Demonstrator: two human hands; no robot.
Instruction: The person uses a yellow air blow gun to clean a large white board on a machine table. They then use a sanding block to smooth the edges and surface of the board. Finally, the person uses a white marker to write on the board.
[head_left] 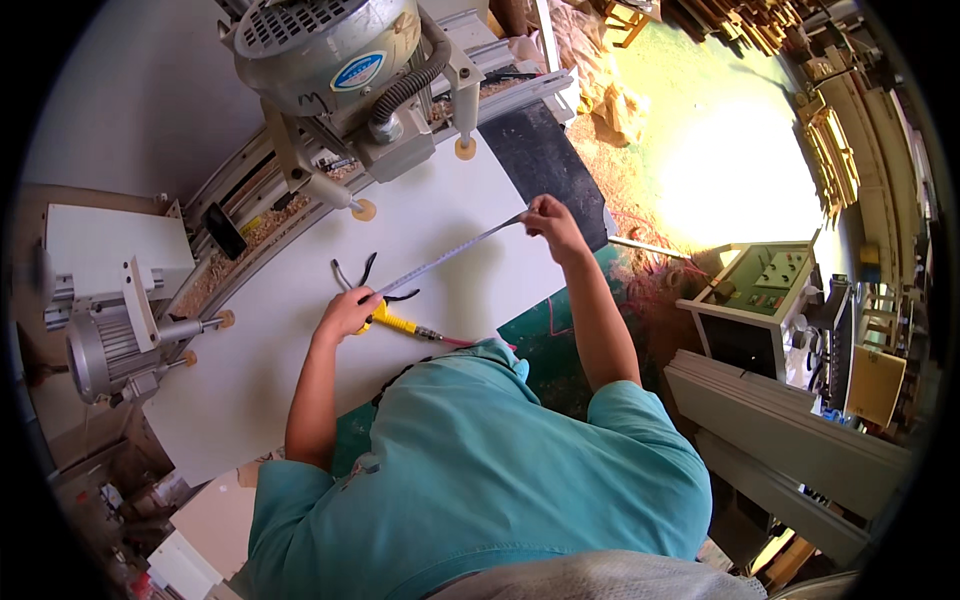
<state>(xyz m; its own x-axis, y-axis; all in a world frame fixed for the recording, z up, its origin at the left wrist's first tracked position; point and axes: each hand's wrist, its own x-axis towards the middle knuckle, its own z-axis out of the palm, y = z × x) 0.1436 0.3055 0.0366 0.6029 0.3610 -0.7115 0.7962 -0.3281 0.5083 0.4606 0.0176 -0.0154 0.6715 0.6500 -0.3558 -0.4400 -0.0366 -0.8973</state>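
Fingers, right hand [555, 228]: pinched on the far end of a pale tape measure [450, 254], by the right edge of a white panel [245, 400].
Fingers, left hand [345, 313]: curled over the tape's other end; whether they also touch the yellow air gun [397, 322] cannot be told.
Tape's position: above the panel, drawn out between 2 hands, so neither is nearer; 1 grips each end.
Tape's long axis: a straight slant from the left hand, away from the body and rightward to the right hand.
Tape case: not visible, perhaps under the left palm.
Air gun: just beside the left fingers, on the body side of the strip, its pink hose [458, 342] trailing toward the teal shirt [520, 450].
Pliers-like tool: black handles [370, 268] splayed on the panel just beyond the left hand, partly hidden by it.
In the way: the gun and tool crowd the left end; the strip's middle spans bare panel.
Overhead machinery: a large grey motor [315, 65] beyond the strip, with 2 tan wheels [465, 149] over the panel's far side; a smaller motor [105, 350] sits at far left.
Right side: a dark surface [545, 150] past the panel's edge; a control cabinet [770, 285] well apart.
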